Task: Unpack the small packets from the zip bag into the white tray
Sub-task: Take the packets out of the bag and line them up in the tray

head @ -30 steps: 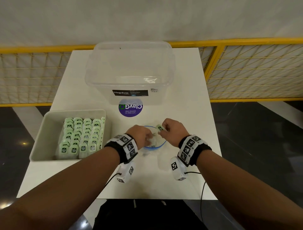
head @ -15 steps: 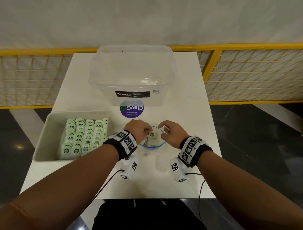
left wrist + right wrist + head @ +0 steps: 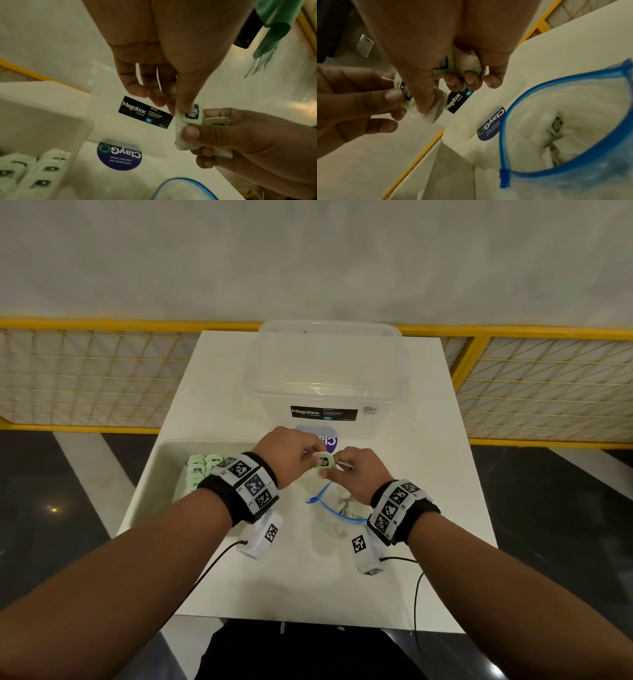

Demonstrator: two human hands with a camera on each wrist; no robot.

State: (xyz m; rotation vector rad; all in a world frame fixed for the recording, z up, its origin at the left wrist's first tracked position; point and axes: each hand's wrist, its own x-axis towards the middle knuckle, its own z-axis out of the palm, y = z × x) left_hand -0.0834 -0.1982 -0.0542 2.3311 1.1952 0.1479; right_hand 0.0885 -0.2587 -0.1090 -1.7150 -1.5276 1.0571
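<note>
Head view shows both hands raised above the white surface (image 3: 428,412), meeting over the zip bag (image 3: 337,510). The left hand (image 3: 291,453) pinches a small green packet (image 3: 324,462) between thumb and fingertips, and the right hand (image 3: 359,470) pinches the same packet from the opposite side. Right wrist view shows the right hand also curling its remaining fingers around further packets (image 3: 467,60) held against the palm. The zip bag lies open on the surface beneath the hands, its blue rim spread wide, with at least one packet visible inside. The white tray (image 3: 150,484) sits at the left of the surface, just beside the left wrist, holding rows of green packets (image 3: 200,470). A clear storage box (image 3: 325,371) stands at the far side, with a round purple sticker (image 3: 120,155) on the surface in front of it.
</note>
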